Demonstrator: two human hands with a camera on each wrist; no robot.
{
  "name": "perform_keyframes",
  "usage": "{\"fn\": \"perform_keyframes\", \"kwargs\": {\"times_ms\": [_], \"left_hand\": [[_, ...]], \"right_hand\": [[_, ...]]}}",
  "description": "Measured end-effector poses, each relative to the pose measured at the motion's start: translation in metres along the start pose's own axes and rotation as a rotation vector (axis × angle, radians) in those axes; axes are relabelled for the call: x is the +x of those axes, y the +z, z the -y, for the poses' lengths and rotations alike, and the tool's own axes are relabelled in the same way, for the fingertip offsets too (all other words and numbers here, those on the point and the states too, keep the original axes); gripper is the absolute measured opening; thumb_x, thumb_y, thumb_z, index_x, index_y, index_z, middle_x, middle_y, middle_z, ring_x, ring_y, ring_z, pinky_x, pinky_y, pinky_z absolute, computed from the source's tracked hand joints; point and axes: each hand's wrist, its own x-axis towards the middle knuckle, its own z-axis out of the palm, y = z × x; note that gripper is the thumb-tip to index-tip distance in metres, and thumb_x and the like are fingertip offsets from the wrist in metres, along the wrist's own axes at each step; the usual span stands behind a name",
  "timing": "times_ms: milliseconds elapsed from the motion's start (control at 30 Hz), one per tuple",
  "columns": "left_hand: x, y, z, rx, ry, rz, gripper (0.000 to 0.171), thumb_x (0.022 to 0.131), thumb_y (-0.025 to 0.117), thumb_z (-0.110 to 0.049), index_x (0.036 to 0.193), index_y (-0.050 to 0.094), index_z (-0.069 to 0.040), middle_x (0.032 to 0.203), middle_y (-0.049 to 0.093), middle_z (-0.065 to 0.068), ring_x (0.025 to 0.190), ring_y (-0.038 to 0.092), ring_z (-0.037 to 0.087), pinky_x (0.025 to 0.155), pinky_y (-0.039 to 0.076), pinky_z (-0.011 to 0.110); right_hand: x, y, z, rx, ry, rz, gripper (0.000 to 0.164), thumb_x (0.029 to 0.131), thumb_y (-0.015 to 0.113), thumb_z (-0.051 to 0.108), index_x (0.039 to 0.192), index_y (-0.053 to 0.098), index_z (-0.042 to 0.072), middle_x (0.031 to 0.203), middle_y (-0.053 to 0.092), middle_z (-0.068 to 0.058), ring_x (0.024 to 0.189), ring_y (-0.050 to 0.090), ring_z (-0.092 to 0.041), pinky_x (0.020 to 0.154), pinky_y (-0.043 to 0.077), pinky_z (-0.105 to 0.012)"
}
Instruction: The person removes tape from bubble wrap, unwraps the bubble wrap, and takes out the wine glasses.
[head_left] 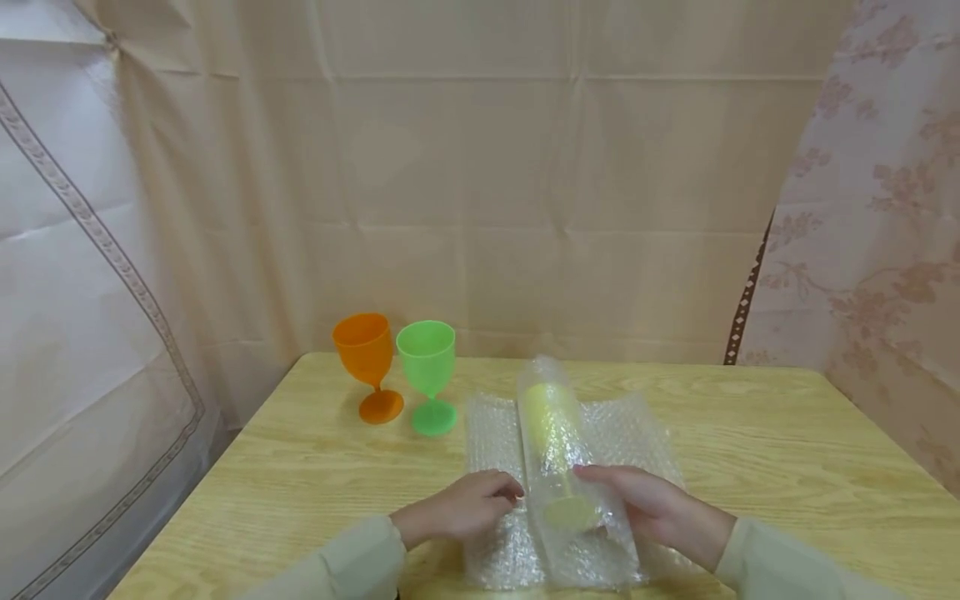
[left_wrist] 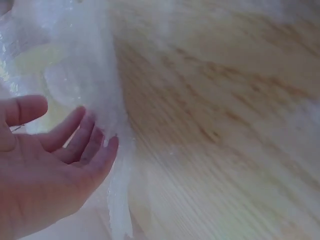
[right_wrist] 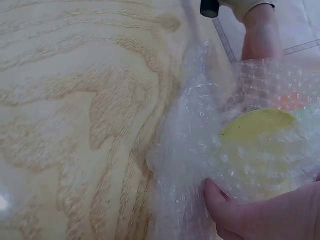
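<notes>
A yellow goblet [head_left: 551,417] lies on its side within a layer of bubble wrap [head_left: 491,433], its round base toward me. The wrap spreads flat on both sides of it. My right hand [head_left: 660,508] holds the covered goblet from the right, thumb on top of the film; its other fingers are mostly hidden. To the left, my left hand [head_left: 472,504] hovers at the folded wrap edge. In the left wrist view, the fingers of that hand [left_wrist: 60,155] are loosely bent with nothing between them. The goblet's yellow base [right_wrist: 260,125] shows through the film in the right wrist view.
An orange goblet [head_left: 366,354] and a green goblet [head_left: 429,367] stand upright at the back left of the wooden table [head_left: 300,467]. Behind the table hangs a beige curtain [head_left: 465,192], with patterned cloth [head_left: 892,208] on the right.
</notes>
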Motion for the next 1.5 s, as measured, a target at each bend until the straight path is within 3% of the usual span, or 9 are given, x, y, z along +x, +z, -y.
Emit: {"fn": "perform_keyframes", "kwargs": {"times_ms": [167,367,500,600,867,1133,1300,1400,1500], "left_hand": [[0.008,-0.002,-0.003,-0.169,-0.132,-0.064,0.036,0.094,0.054,-0.029,0.116,0.060,-0.001,0.110,0.066,0.013,0.100,0.062,0.028,0.087,0.053,0.043],[0.026,0.002,-0.007,-0.471,-0.253,-0.126,0.044,0.093,0.059,-0.032,0.114,0.056,0.007,0.100,0.066,0.017,0.088,0.065,0.024,0.083,0.057,0.038],[0.037,0.005,-0.012,-0.697,-0.295,-0.101,0.046,0.095,0.056,-0.028,0.115,0.056,0.013,0.107,0.067,0.027,0.097,0.069,0.031,0.089,0.057,0.036],[0.040,0.006,-0.014,-0.785,-0.321,-0.056,0.045,0.096,0.054,-0.028,0.117,0.058,0.012,0.113,0.067,0.026,0.101,0.069,0.029,0.092,0.055,0.035],[0.040,0.005,-0.011,-0.840,-0.314,-0.008,0.045,0.097,0.053,-0.029,0.119,0.058,0.009,0.115,0.067,0.023,0.100,0.069,0.023,0.094,0.055,0.034],[0.040,0.008,-0.010,-0.774,-0.262,0.013,0.039,0.096,0.055,-0.029,0.113,0.064,0.005,0.114,0.070,0.015,0.098,0.068,0.015,0.097,0.053,0.034],[0.038,0.010,-0.013,-0.763,-0.251,0.037,0.041,0.097,0.052,-0.032,0.116,0.063,0.003,0.117,0.069,0.015,0.103,0.067,0.017,0.101,0.050,0.037],[0.037,0.009,-0.014,-0.761,-0.256,0.045,0.042,0.097,0.051,-0.033,0.118,0.062,0.002,0.119,0.068,0.015,0.106,0.066,0.019,0.102,0.049,0.037],[0.037,0.006,-0.015,-0.752,-0.269,0.033,0.043,0.097,0.051,-0.033,0.119,0.061,0.003,0.120,0.067,0.016,0.107,0.066,0.020,0.103,0.048,0.038]], "right_hand": [[0.003,-0.002,-0.002,0.000,0.004,0.022,0.053,0.097,0.051,0.037,0.131,0.046,-0.003,0.111,0.067,0.002,0.102,0.064,-0.013,0.096,0.051,-0.039],[0.004,-0.004,-0.002,0.048,0.007,0.071,0.046,0.098,0.049,0.036,0.129,0.047,0.002,0.111,0.066,0.004,0.103,0.063,-0.012,0.095,0.051,-0.036],[0.004,-0.002,-0.002,0.041,-0.001,0.044,0.048,0.098,0.049,0.035,0.129,0.045,-0.001,0.110,0.066,0.003,0.102,0.063,-0.012,0.094,0.052,-0.035],[0.004,0.001,-0.003,0.017,-0.016,0.031,0.051,0.098,0.049,0.035,0.131,0.045,-0.004,0.110,0.067,0.002,0.101,0.063,-0.012,0.094,0.052,-0.035],[0.004,0.003,-0.001,0.024,-0.009,0.027,0.055,0.098,0.051,0.036,0.132,0.044,-0.006,0.110,0.067,0.001,0.101,0.064,-0.013,0.095,0.052,-0.035],[0.002,-0.003,0.002,0.009,0.005,0.102,0.057,0.099,0.048,0.038,0.135,0.041,-0.005,0.115,0.066,0.001,0.107,0.063,-0.014,0.102,0.048,-0.040],[-0.002,-0.005,0.007,-0.008,0.028,0.138,0.058,0.100,0.046,0.038,0.136,0.040,-0.007,0.117,0.066,0.000,0.109,0.062,-0.014,0.103,0.047,-0.040],[-0.003,-0.006,0.014,-0.116,0.024,0.075,0.059,0.100,0.045,0.039,0.132,0.045,-0.010,0.117,0.067,-0.007,0.109,0.063,-0.016,0.101,0.049,-0.039],[-0.002,-0.005,0.026,-0.305,0.001,-0.101,0.067,0.098,0.049,0.042,0.135,0.041,-0.014,0.130,0.058,-0.022,0.117,0.059,-0.031,0.103,0.047,-0.046]]}}
